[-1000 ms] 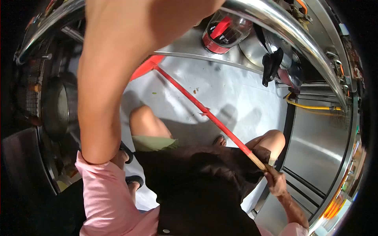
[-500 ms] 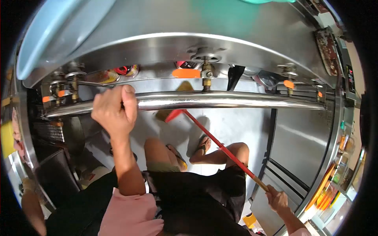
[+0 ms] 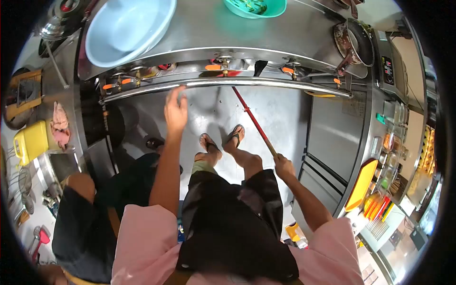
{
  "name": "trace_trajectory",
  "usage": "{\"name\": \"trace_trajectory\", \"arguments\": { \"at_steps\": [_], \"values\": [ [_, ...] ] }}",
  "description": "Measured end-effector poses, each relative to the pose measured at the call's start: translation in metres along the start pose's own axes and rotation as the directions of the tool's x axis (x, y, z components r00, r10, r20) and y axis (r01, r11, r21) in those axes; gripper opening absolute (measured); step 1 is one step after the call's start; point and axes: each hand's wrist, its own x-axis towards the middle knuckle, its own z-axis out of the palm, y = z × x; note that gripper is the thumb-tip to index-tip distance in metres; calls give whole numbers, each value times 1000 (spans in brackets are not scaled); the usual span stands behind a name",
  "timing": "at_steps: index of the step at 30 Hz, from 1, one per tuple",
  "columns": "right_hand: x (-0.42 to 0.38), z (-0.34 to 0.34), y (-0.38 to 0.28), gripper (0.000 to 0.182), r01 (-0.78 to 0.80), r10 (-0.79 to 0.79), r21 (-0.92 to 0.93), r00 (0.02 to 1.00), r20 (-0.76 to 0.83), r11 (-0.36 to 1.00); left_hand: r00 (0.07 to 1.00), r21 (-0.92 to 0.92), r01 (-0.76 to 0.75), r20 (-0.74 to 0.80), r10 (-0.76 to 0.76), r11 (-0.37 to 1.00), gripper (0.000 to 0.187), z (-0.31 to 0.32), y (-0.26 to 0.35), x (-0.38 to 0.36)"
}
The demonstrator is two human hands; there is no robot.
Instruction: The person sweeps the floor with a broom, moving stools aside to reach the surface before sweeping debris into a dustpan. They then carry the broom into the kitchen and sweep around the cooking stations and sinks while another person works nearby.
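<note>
My right hand [image 3: 284, 166] is wrapped round the wooden end of a broom [image 3: 255, 119] with a red handle. The handle slants up and left to the floor below the steel counter [image 3: 199, 35], and its head is mostly hidden behind the steel rail [image 3: 266, 82]. My left hand [image 3: 176, 113] is raised just at the rail, fingers loosely stretched with nothing in them. Behind the rail sit gas valves with orange levers [image 3: 213, 67].
A blue basin [image 3: 128, 31] and a green basin [image 3: 256, 7] holding green leaves stand on the counter. A pan [image 3: 354, 42] rests at its right end. Another person [image 3: 78, 228] is close on my left. A steel cabinet [image 3: 335, 128] stands to the right.
My left hand has come off its grip on the rail. The broom's head has gone further under the counter, and my right hand has moved forward and left. The view has shifted back.
</note>
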Motion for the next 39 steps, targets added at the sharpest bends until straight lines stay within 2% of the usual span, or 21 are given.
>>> {"name": "trace_trajectory", "arguments": {
  "at_steps": [1,3,4,5,6,7,9,10,11,14,18,22,25,26,28,30,33,34,35,36,39],
  "values": [
    [-2,4,-10,35,-69,69,-2,998,7,998,986,-120,159,70,-151,980,22,-11,13,-20],
    [-29,5,-2,38,-71,71,-5,997,28,997,889,-75,374,311,-335,924,26,-12,-13,-79],
    [-46,0,9,39,-71,73,-17,992,102,997,869,119,300,374,-322,947,31,-20,-10,-108],
    [-61,-8,16,40,-66,69,-29,984,166,997,806,120,378,445,-390,918,39,-27,-12,-141],
    [-85,-33,5,41,-133,129,-6,953,274,991,715,223,357,559,-419,907,46,-36,-14,-168],
    [-115,-65,-11,42,-200,181,10,909,376,980,540,305,490,629,-559,817,49,-53,5,-181],
    [-164,-94,-18,41,-308,255,109,904,342,945,549,358,424,629,-550,832,40,-69,-16,-239],
    [-172,-78,7,40,-99,87,55,978,190,994,525,334,479,632,-570,812,37,-83,-13,-255],
    [-177,-64,28,39,103,-101,-33,993,54,994,493,312,537,638,-592,784,35,-97,-11,-270],
    [-180,-73,18,35,154,-144,-144,986,79,977,538,315,604,517,-666,732,32,-118,-17,-306],
    [-143,-87,-54,30,358,-328,-296,933,148,886,497,276,719,437,-750,637,28,-130,-13,-339],
    [-69,-63,-130,31,463,-449,-251,886,112,850,470,223,810,308,-827,543,28,-119,22,-364],
    [26,-21,-112,35,553,-521,-376,831,192,744,493,170,828,233,-838,534,27,-97,52,-392],
    [29,-31,-104,36,559,-540,-349,827,160,752,552,110,811,180,-814,574,27,-80,50,-417],
    [28,-67,-75,37,573,-573,-294,814,96,765,511,71,851,115,-852,520,28,-52,77,-439],
    [35,-111,-32,35,528,-453,-387,849,273,756,480,38,874,83,-874,484,30,-13,102,-471],
    [58,-173,75,33,674,-539,-438,738,406,594,338,131,932,31,-941,339,32,55,165,-497],
    [76,-182,101,32,711,-592,-427,702,396,559,411,66,911,-33,-911,408,34,83,172,-517],
    [55,-215,92,31,601,-422,-371,781,460,708,476,3,878,-104,-873,478,35,109,178,-534],
    [16,-258,75,30,456,-236,-332,814,531,826,474,-47,877,-79,-877,478,39,125,188,-537],
    [13,-314,100,32,443,-245,-256,796,553,859,279,-184,939,-78,-957,289,37,150,231,-507]
  ]
}}
